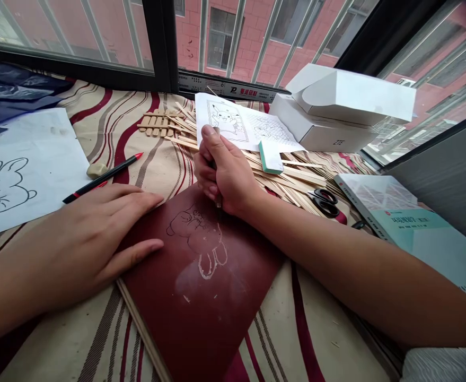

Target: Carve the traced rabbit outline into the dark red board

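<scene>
A dark red board (201, 302) lies on the striped cloth in front of me, with a rabbit outline (201, 241) scratched pale into its surface. My right hand (222, 170) is closed in a fist round a thin carving tool (218, 200), whose tip touches the board at the top of the outline. My left hand (93, 239) lies flat with fingers stretched out, pressing on the board's left edge.
A paper with a rabbit drawing (6, 185), an eraser (96, 170) and a red pencil (103, 178) lie at left. Behind my right hand are wooden sticks (288, 183), a printed sheet (244, 124), a green block (270, 156), scissors (325, 201), a white box (328, 114) and a book (411, 228).
</scene>
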`<action>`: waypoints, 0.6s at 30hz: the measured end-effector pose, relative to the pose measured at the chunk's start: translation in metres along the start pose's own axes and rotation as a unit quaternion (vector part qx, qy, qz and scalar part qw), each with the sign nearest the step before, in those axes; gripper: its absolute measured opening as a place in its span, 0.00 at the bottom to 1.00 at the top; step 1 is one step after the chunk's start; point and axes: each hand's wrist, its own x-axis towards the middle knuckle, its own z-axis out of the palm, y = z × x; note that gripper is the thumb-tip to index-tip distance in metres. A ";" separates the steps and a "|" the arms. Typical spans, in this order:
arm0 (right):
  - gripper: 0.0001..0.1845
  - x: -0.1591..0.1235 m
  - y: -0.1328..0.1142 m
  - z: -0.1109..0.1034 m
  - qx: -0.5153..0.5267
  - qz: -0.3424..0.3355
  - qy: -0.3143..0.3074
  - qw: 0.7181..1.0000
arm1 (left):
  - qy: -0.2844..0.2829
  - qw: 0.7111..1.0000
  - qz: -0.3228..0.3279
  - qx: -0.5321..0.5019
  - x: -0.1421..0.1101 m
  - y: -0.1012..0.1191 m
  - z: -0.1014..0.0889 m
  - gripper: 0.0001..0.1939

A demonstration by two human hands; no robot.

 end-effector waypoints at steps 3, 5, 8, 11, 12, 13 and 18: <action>0.32 0.000 0.001 0.000 0.002 -0.007 -0.002 1.000 | 0.028 0.999 0.009 0.024 -0.005 0.008 0.005 0.33; 0.32 -0.001 0.002 -0.001 0.000 -0.016 -0.010 1.000 | 0.043 0.999 0.010 0.030 -0.004 0.010 0.008 0.32; 0.33 -0.001 0.004 -0.001 -0.004 -0.044 -0.019 0.999 | 0.049 0.998 0.017 0.032 -0.001 0.008 0.012 0.30; 0.32 -0.002 0.004 0.002 -0.014 -0.068 -0.013 0.998 | 0.052 0.998 0.016 0.032 -0.002 0.005 0.014 0.30; 0.31 -0.002 0.004 0.003 -0.018 -0.071 -0.010 0.997 | 0.053 0.998 0.013 0.030 -0.003 0.004 0.015 0.30; 0.31 -0.002 0.003 0.004 -0.024 -0.073 -0.007 0.997 | 0.052 0.998 0.008 0.028 -0.005 0.003 0.015 0.30; 0.32 -0.004 0.002 0.009 -0.057 -0.093 0.017 0.994 | 0.045 0.999 -0.006 0.016 -0.012 0.003 0.019 0.31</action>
